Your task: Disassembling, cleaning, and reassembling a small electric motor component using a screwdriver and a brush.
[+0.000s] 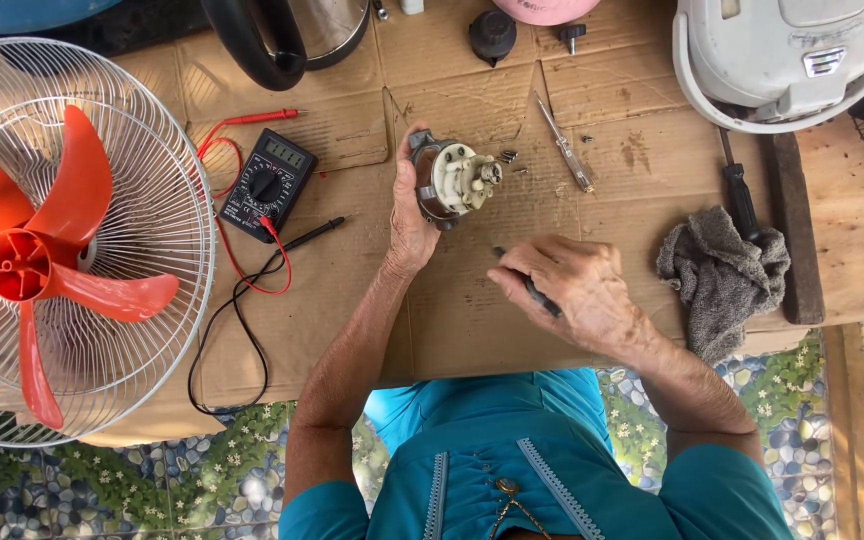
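Brown cardboard covers the bench under my hands, probably to catch small parts. My left hand is closed round the small fan motor, propping it on its side so the cream end and shaft face my right. My right hand is curled shut on a thin dark tool, its tip low on the cardboard just below the motor. Loose screws lie just beside the motor; a screwdriver and grey rag sit near, the multimeter to the left.
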